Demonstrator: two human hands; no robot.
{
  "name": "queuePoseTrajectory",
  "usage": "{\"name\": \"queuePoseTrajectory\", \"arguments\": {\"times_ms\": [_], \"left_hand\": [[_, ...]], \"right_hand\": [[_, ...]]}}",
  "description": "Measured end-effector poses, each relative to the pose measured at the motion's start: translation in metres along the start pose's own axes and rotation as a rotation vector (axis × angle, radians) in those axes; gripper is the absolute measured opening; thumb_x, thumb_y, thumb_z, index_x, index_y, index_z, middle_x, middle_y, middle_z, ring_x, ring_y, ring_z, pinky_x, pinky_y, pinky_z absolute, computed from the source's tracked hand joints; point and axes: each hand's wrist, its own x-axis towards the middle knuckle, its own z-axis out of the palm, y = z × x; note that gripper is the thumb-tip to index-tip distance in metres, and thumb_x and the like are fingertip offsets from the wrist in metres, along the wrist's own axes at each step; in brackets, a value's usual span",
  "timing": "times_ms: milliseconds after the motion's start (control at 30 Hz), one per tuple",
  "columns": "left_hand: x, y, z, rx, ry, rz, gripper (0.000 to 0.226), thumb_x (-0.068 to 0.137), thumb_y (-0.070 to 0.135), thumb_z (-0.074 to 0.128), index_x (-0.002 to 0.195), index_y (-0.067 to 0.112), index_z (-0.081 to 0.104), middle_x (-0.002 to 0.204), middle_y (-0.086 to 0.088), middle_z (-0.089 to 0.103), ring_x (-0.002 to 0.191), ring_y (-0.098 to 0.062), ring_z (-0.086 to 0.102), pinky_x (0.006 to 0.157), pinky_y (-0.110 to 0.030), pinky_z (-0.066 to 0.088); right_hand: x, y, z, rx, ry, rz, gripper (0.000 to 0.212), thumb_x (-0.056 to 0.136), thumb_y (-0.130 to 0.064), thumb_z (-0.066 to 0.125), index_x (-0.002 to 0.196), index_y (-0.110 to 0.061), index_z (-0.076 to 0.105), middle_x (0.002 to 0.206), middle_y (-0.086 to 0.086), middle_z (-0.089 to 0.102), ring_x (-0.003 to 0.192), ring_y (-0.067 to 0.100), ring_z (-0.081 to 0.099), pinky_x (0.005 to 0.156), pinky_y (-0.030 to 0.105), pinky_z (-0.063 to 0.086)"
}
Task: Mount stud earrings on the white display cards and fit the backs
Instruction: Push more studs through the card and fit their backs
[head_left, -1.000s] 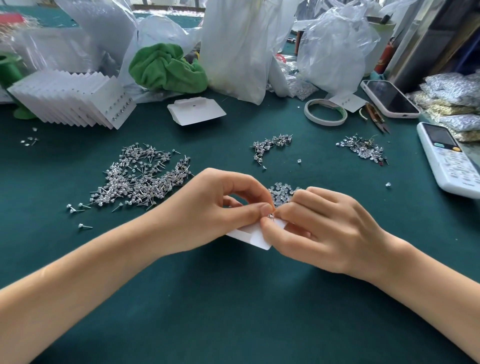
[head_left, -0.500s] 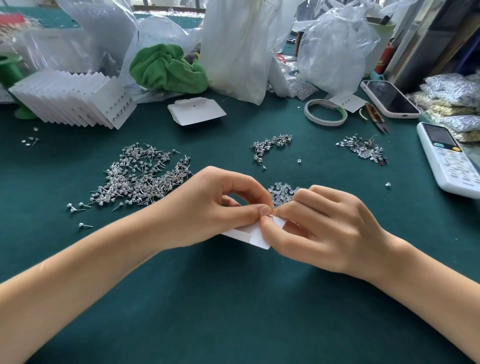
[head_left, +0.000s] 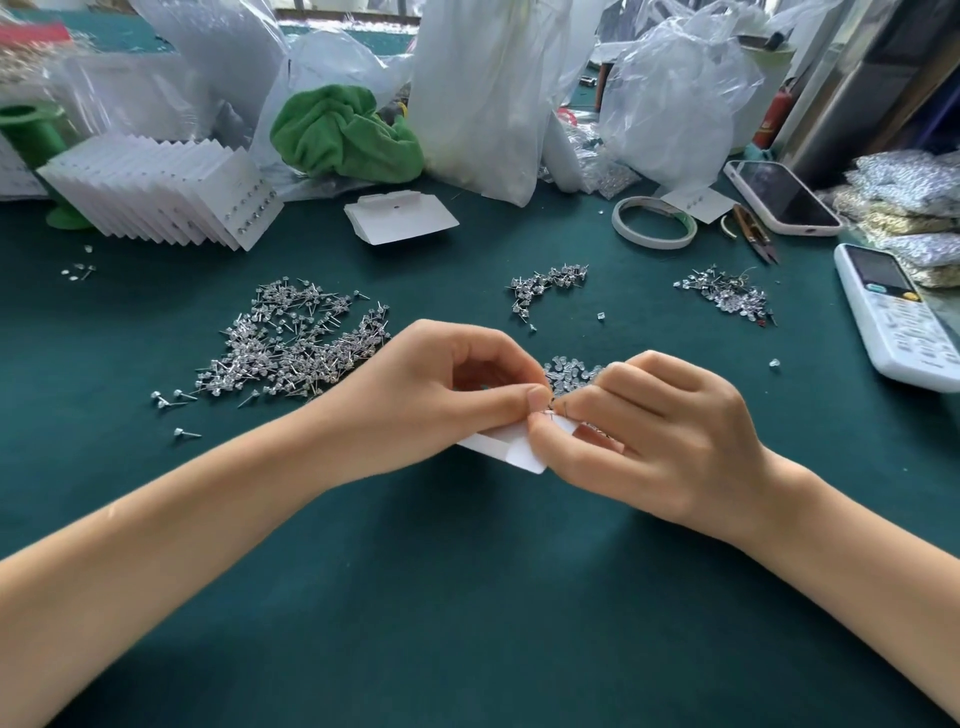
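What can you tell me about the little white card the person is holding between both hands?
The white card looks like thin, stiff paper with a folded flap along its lower edge. It is held tilted just above the green table, mostly hidden by fingers. The left hand pinches it from the left, and the right hand pinches it from the right. A thin metal earring post shows at its top edge, between the thumbs.

Both hands (head_left: 545, 410) pinching white card (head_left: 511, 449)

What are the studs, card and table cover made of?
Studs: likely metal, shiny silver posts with glinting heads. Card: seemingly matte white paperboard, thin with a crisp fold. Table cover: probably felt-like cloth, dull dark green, no glare.
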Motion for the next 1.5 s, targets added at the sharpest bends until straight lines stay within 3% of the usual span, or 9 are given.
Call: {"name": "queuePoseTrajectory", "arguments": {"times_ms": [433, 567, 800, 900, 1100, 1200, 1300, 1367, 1500], "left_hand": [[0.001, -0.003, -0.003, 0.133, -0.034, 0.036, 0.007, 0.084, 0.015, 0.068, 0.079, 0.02, 0.07, 0.068, 0.012, 0.067, 0.063, -0.002, 0.056, 0.058, -0.013, 0.043], [0.0, -0.002, -0.006, 0.13, -0.054, 0.026, 0.004, 0.083, 0.017, 0.069, 0.08, 0.019, 0.07, 0.074, -0.004, 0.068, 0.066, -0.017, 0.055, 0.058, -0.029, 0.045], [0.0, 0.001, -0.008, 0.208, -0.083, 0.071, 0.008, 0.084, 0.014, 0.069, 0.08, 0.02, 0.07, 0.077, 0.0, 0.069, 0.073, -0.031, 0.06, 0.067, -0.046, 0.052], [0.001, 0.003, -0.009, 0.261, -0.095, 0.092, 0.007, 0.083, 0.015, 0.069, 0.08, 0.021, 0.07, 0.078, 0.007, 0.069, 0.074, -0.017, 0.063, 0.074, -0.042, 0.049], [0.0, 0.0, -0.009, 0.246, -0.109, 0.065, 0.005, 0.084, 0.015, 0.069, 0.081, 0.019, 0.072, 0.078, -0.001, 0.071, 0.071, -0.023, 0.064, 0.075, -0.038, 0.052], [0.004, -0.001, -0.008, 0.055, -0.003, -0.031, 0.028, 0.089, 0.036, 0.056, 0.086, 0.016, 0.075, 0.079, -0.01, 0.069, 0.073, -0.014, 0.057, 0.076, -0.032, 0.048], [0.008, 0.004, -0.018, -0.264, 0.061, -0.153, 0.048, 0.083, 0.054, 0.047, 0.101, 0.016, 0.071, 0.098, -0.002, 0.074, 0.092, -0.012, 0.068, 0.082, -0.024, 0.052], [0.007, 0.004, -0.021, -0.269, 0.031, -0.136, 0.042, 0.08, 0.046, 0.062, 0.108, 0.016, 0.068, 0.105, -0.005, 0.072, 0.097, -0.017, 0.068, 0.084, -0.031, 0.056], [0.004, 0.003, -0.013, -0.312, 0.047, -0.139, 0.042, 0.07, 0.017, 0.073, 0.11, 0.008, 0.064, 0.093, -0.003, 0.072, 0.079, -0.014, 0.068, 0.065, -0.026, 0.057]], "right_hand": [[0.001, 0.0, -0.001, -0.05, -0.01, -0.065, 0.028, 0.075, 0.004, 0.063, 0.094, -0.016, 0.057, 0.057, -0.002, 0.056, 0.048, 0.02, 0.044, 0.044, 0.029, 0.043], [0.001, -0.001, -0.001, -0.051, -0.022, -0.069, 0.03, 0.073, 0.004, 0.063, 0.094, -0.017, 0.058, 0.056, -0.002, 0.055, 0.047, 0.02, 0.044, 0.042, 0.029, 0.041], [0.004, -0.003, -0.002, -0.051, -0.006, -0.059, 0.025, 0.078, 0.004, 0.055, 0.091, -0.017, 0.058, 0.055, -0.003, 0.053, 0.046, 0.019, 0.042, 0.04, 0.028, 0.039], [0.005, -0.003, -0.004, -0.058, -0.005, -0.058, 0.025, 0.078, 0.004, 0.055, 0.091, -0.018, 0.058, 0.055, -0.003, 0.053, 0.046, 0.019, 0.042, 0.04, 0.028, 0.039], [0.003, -0.003, -0.003, -0.025, -0.039, -0.035, 0.025, 0.078, 0.004, 0.06, 0.093, -0.016, 0.058, 0.056, -0.002, 0.055, 0.046, 0.02, 0.044, 0.041, 0.028, 0.039], [0.005, -0.001, -0.005, 0.228, -0.098, 0.221, 0.006, 0.086, -0.003, 0.067, 0.089, -0.008, 0.068, 0.058, 0.006, 0.059, 0.048, 0.024, 0.047, 0.044, 0.032, 0.042], [0.013, -0.002, -0.012, 0.765, -0.057, 0.849, 0.011, 0.082, -0.019, 0.074, 0.087, -0.013, 0.066, 0.063, 0.009, 0.065, 0.048, 0.023, 0.045, 0.046, 0.031, 0.038], [0.016, 0.001, -0.013, 1.173, -0.003, 1.186, 0.016, 0.076, -0.021, 0.073, 0.088, -0.018, 0.063, 0.069, 0.009, 0.071, 0.043, 0.016, 0.049, 0.04, 0.021, 0.034], [0.017, 0.008, -0.014, 1.342, -0.086, 1.338, 0.031, 0.069, -0.028, 0.07, 0.095, -0.012, 0.065, 0.061, 0.007, 0.069, 0.035, 0.006, 0.041, 0.037, 0.012, 0.029]]}}
